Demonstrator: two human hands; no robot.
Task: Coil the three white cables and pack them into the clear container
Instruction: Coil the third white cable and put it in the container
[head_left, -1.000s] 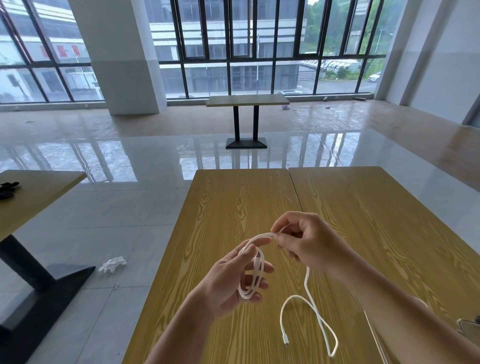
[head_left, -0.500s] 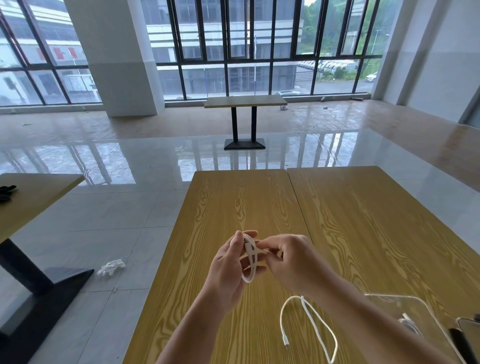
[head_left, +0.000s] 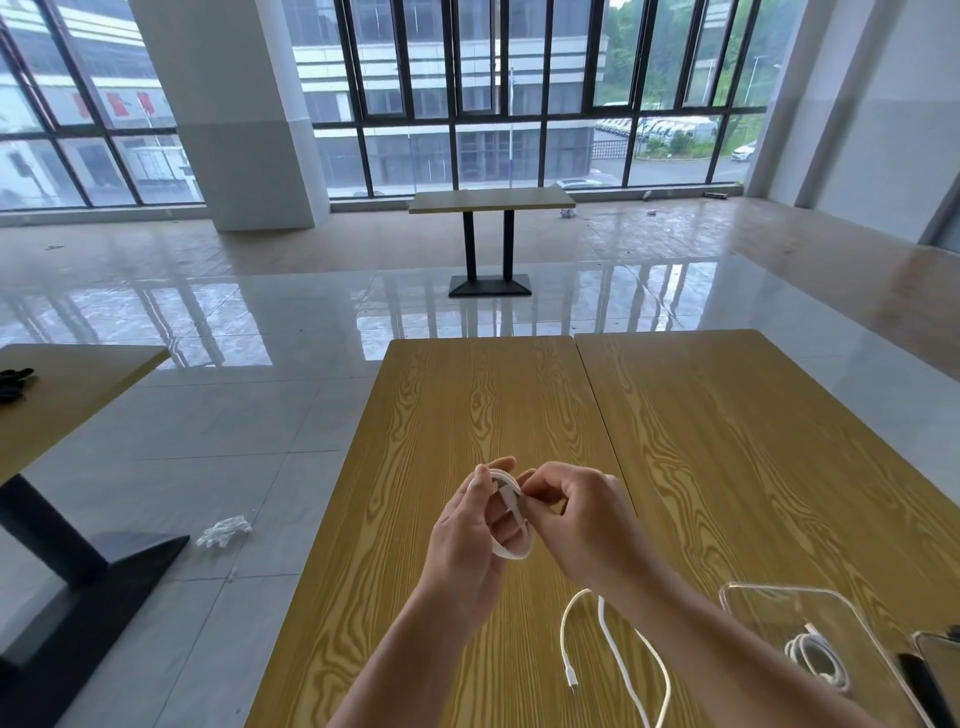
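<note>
Left hand (head_left: 470, 535) grips white cable (head_left: 511, 525) coil above wooden worktop (head_left: 467, 415); right hand (head_left: 582, 519) pinches its top strand. Loose tail w/ connector lies near. Clear container (head_left: 748, 603), near right, holds another coiled cable (head_left: 815, 660).

A: What does the person have on?

B: Nothing that shows. Both forearms are bare from the bottom edge of the view up to the wrists, with no sleeve or cuff on either.

A: Anything at the wrists?

B: No. Below the left hand (head_left: 470, 540) the wrist carries no watch, strap or band, and the same goes for the wrist below the right hand (head_left: 582, 525).

A: Gloves? Rings?

B: No gloves. The fingers (head_left: 498, 467) of the left hand are uncovered, with short nails, and I see no ring there. On the right hand the fingers are curled, so their inner sides are hidden.
</note>
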